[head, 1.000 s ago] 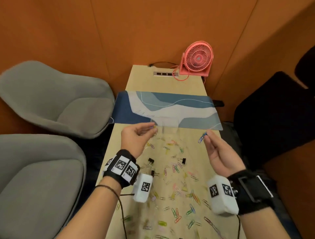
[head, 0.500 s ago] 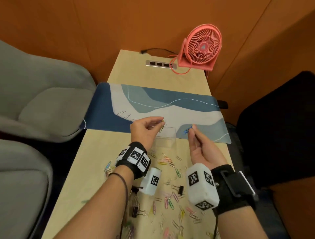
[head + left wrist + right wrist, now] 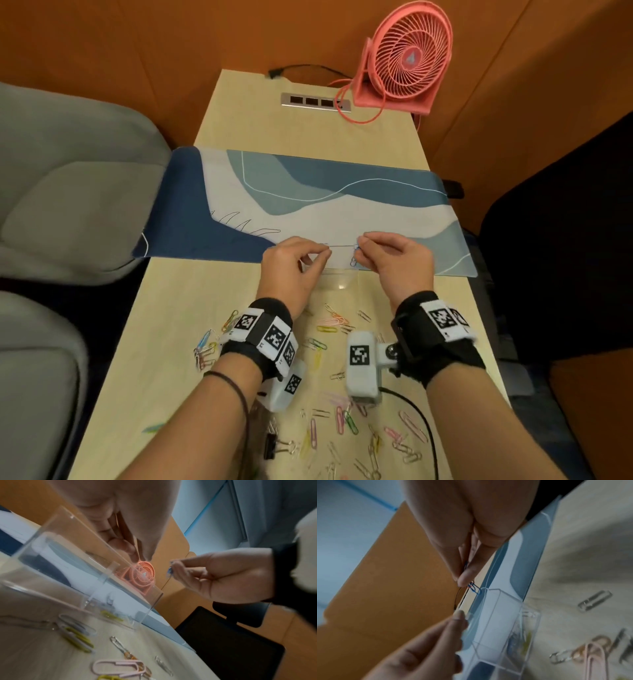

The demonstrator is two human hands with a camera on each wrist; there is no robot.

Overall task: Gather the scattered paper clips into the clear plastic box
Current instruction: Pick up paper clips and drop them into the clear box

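Note:
The clear plastic box stands at the near edge of the desk mat, between my two hands. My right hand hovers over its right rim and pinches a blue paper clip. My left hand is pinched at the left rim, seemingly on a thin orange clip. A yellow clip lies inside the box. Several coloured paper clips are scattered on the table near my wrists.
A blue and white desk mat crosses the table. A pink fan and a socket strip stand at the far end. A black binder clip lies near my left forearm. Grey chairs flank the left side.
Both hands moved forward and together, from above the scattered clips to over the box. My right hand turned palm down, still pinching the blue clip.

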